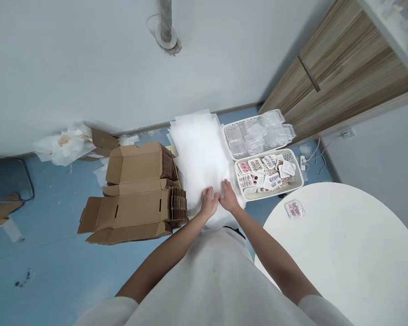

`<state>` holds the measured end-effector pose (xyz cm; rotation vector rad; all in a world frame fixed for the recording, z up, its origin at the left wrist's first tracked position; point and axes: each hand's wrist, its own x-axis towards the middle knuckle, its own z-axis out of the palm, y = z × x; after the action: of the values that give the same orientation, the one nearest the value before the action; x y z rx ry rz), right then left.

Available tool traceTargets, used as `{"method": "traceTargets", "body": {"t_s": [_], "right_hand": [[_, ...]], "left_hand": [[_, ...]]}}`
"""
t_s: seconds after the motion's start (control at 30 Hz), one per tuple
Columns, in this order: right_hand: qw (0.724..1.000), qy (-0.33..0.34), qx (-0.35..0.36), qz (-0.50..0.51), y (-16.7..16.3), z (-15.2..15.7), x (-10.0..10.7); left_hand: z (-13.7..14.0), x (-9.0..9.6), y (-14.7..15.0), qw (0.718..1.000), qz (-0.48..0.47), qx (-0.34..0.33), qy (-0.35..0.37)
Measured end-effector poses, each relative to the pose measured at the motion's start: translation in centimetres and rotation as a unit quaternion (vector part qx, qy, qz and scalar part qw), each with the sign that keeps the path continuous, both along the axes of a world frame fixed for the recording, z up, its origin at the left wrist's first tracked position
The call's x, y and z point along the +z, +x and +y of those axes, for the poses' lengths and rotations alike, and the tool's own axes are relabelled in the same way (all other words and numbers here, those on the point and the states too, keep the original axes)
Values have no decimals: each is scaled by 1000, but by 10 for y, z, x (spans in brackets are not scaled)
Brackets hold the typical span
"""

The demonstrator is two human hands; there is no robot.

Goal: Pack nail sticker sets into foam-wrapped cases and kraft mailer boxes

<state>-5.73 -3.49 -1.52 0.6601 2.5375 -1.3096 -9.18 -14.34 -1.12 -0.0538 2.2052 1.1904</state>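
Observation:
In the head view, a stack of thin white sheets (200,149) lies in front of me, its edges uneven at the far end. My left hand (209,203) rests on the near part of the stack, thumb apart from slightly bent fingers. Close beside it, my right hand (228,197) touches the same sheets near their right side, thumb spread toward the left one. Nothing shows in either hand.
Flattened cardboard boxes (136,203) are stacked on the left. To the right stand a white basket (270,198) of carded press-on nails and another basket (229,151) of clear plastic packs. A round white table (347,258) holds one small clear pack (294,209).

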Motion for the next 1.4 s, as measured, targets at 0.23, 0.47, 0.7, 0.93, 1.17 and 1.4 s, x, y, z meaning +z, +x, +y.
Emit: {"method": "traceTargets", "body": {"t_s": [0.23,0.47,0.7,0.93,1.17,1.4], "right_hand": [[994,30,101,5,9,-24,12],[996,-14,-7,84,-1,-5,22],[990,-46,-17,135,-11,-4,39],[983,115,-25,137,21,-1,61],[968,232,-24,93,72,-5,82],[965,202,-98,132,111,-11,88]], "left_hand": [[9,-3,-7,986,-38,113,118],[0,-2,-9,973,-29,198,118],[-12,10,0,980,-20,128,151],[-34,12,19,992,14,35,123],[-40,13,28,995,50,-65,62],[-24,21,37,989,42,-137,30]]}}
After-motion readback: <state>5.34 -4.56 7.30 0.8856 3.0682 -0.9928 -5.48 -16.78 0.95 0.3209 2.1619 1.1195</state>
